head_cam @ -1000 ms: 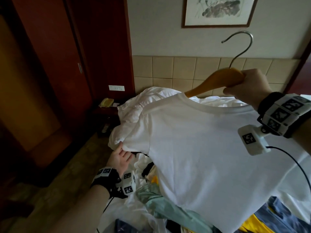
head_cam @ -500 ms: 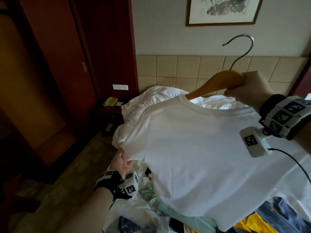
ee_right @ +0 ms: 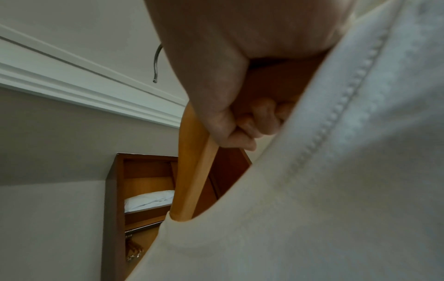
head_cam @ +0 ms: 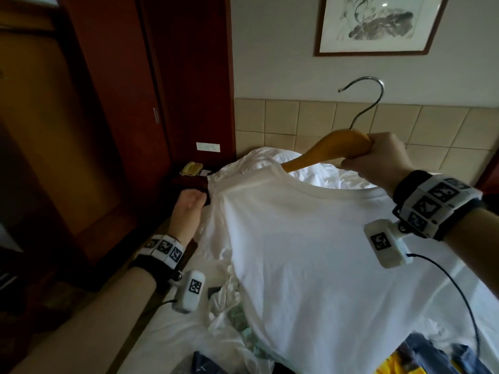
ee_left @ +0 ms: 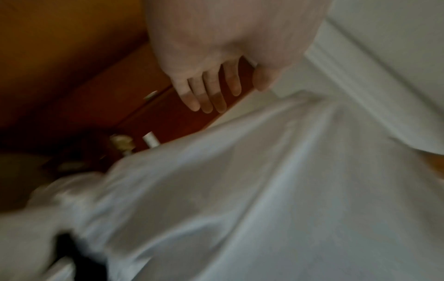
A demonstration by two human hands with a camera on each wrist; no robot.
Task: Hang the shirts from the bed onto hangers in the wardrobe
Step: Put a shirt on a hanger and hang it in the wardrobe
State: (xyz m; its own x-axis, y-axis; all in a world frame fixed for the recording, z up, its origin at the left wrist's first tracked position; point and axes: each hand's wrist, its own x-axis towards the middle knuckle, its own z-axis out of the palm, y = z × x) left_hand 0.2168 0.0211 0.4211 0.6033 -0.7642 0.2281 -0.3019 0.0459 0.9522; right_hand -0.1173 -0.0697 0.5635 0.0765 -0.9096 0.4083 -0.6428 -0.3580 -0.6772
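A white T-shirt (head_cam: 310, 252) hangs on a wooden hanger (head_cam: 332, 145) with a metal hook (head_cam: 375, 101), raised above the bed. My right hand (head_cam: 375, 157) grips the hanger at its middle, just above the collar. In the right wrist view the fingers (ee_right: 242, 129) curl round the wooden hanger (ee_right: 192, 171), with the shirt collar (ee_right: 336, 190) beside them. My left hand (head_cam: 193, 202) is at the shirt's left shoulder. In the left wrist view its fingers (ee_left: 209, 97) hang relaxed and hold nothing, just above the white fabric (ee_left: 264, 190).
The dark red wardrobe (head_cam: 94, 130) stands at the left; in the right wrist view its open inside (ee_right: 144, 182) shows a rail and a folded white pillow. A nightstand with a yellow phone (head_cam: 191, 168) sits beside the bed. Several more clothes (head_cam: 243, 319) lie on the bed under the shirt.
My left hand has let go of the sleeve hem and risen to the shirt's left shoulder. The right hand still holds the hanger up, and the view has tilted upward.
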